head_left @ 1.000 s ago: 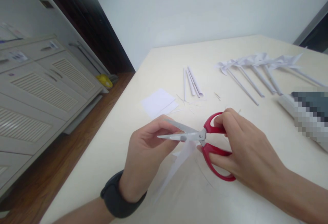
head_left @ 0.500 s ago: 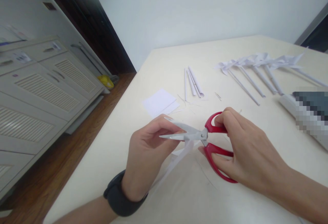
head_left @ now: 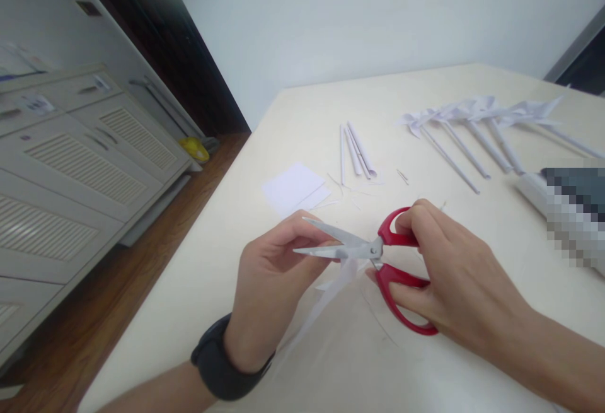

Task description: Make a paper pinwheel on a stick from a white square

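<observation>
My right hand (head_left: pixel 449 274) grips the red handles of a pair of scissors (head_left: pixel 378 255), whose steel blades point left and stand partly open. My left hand (head_left: pixel 274 274), with a dark wristband, pinches a white piece of paper (head_left: pixel 326 299) just under the blades; the paper hangs down toward me over the cream table (head_left: pixel 283 116). The blades sit across the paper's upper edge, right by my left fingertips.
Small white paper squares (head_left: pixel 295 189) lie beyond my left hand. Several rolled paper sticks (head_left: pixel 357 151) lie further back, and several paper pinwheels on sticks (head_left: pixel 472 126) at the back right. A blurred box (head_left: pixel 574 211) sits at the right. Cabinets and wood floor lie left of the table edge.
Both hands and the scissors have barely shifted; the blades opened very slightly wider.
</observation>
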Tool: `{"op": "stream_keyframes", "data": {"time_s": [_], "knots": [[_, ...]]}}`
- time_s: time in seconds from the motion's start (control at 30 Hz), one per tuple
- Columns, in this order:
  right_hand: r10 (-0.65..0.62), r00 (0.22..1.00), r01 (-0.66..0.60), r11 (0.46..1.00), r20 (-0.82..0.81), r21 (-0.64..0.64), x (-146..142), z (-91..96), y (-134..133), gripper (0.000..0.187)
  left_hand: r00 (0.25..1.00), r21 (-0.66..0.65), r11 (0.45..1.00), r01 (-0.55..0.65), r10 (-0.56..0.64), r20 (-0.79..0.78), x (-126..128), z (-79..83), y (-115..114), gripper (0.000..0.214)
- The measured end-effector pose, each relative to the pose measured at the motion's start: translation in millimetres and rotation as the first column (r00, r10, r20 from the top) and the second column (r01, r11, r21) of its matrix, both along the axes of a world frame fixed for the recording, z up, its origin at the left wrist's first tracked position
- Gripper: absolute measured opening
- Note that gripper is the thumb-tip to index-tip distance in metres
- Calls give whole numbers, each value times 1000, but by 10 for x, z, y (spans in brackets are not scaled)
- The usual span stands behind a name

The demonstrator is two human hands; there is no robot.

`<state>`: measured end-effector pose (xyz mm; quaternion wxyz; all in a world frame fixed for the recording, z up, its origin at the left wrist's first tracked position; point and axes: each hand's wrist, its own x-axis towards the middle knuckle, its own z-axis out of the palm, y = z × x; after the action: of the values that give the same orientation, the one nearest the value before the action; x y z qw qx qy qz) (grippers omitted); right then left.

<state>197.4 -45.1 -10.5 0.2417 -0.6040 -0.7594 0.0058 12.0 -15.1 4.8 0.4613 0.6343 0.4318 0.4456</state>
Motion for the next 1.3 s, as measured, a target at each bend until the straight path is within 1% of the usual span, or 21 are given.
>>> {"op": "stream_keyframes", "data": {"time_s": [0.13, 0.37, 0.47, 0.57, 0.67, 0.8, 0.97, 1.1, 1.3], "knots": [[-2, 999, 0, 999, 33, 33, -3, -9, -13, 27, 1000, -9, 1000, 21, -21, 21, -11, -30, 4, 12], [-24, 998, 23, 999, 51, 22, 5, -17, -26, 27, 993, -20, 999, 46, -44, 108, -2, -48, 10, 18], [-18, 998, 17, 1000, 62, 17, 22, -13, -17, 25, 987, -24, 997, 68, -64, 145, -3, -58, 6, 16], [-13, 998, 12, 1000, 68, 6, 37, -3, -13, 24, 989, -24, 997, 69, -65, 132, -8, -66, 3, 12], [-22, 998, 21, 1000, 53, 11, 35, 8, -16, 25, 993, -10, 999, 49, -47, 104, -12, -61, 4, 12], [11, 1000, -11, 1000, 16, 10, 14, 12, -18, 26, 995, 5, 999, 32, -32, 89, -14, -62, 14, 11], [9, 1000, -9, 1000, 18, 25, -4, 2, -8, 25, 986, 59, 996, 67, -75, 152, -18, -109, 27, 7], [0, 999, -2, 999, 41, 42, -3, -4, -15, 25, 982, 39, 997, 72, -77, 174, -22, -130, 20, 11], [-13, 998, 10, 998, 59, 65, -4, -16, -11, 28, 982, 19, 997, 78, -80, 171, -30, -125, 12, 8]]}}
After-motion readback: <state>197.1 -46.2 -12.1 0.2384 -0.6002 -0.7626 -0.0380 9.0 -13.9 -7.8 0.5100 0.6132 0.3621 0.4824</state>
